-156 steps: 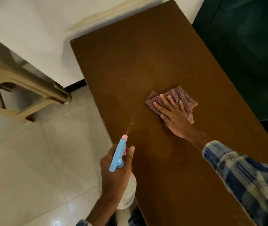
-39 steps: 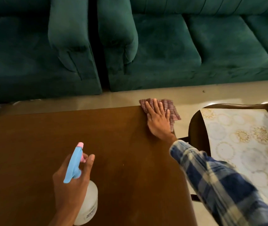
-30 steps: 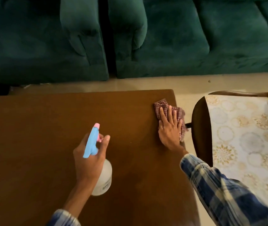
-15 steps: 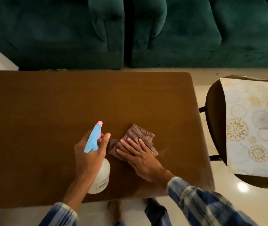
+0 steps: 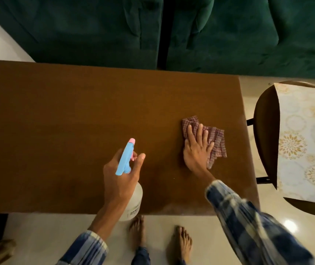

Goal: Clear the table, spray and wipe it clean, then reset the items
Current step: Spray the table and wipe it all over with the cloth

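A brown wooden table (image 5: pixel 57 121) fills the middle of the head view, bare apart from what my hands hold. My left hand (image 5: pixel 121 175) grips a white spray bottle (image 5: pixel 133 205) by its blue trigger head with a pink nozzle, held over the near edge. My right hand (image 5: pixel 197 150) lies flat, fingers spread, pressing a red checked cloth (image 5: pixel 217 142) onto the tabletop near the right end.
A dark green sofa (image 5: pixel 229 35) stands close behind the table. A round side table (image 5: pixel 264 131) with a floral patterned cover (image 5: pixel 306 140) sits just past the right end. My bare feet are on the pale tiled floor (image 5: pixel 38 236) below the near edge.
My right hand has slid the cloth rightward across the tabletop, away from the spray bottle. The left hand has kept the bottle near the front edge.
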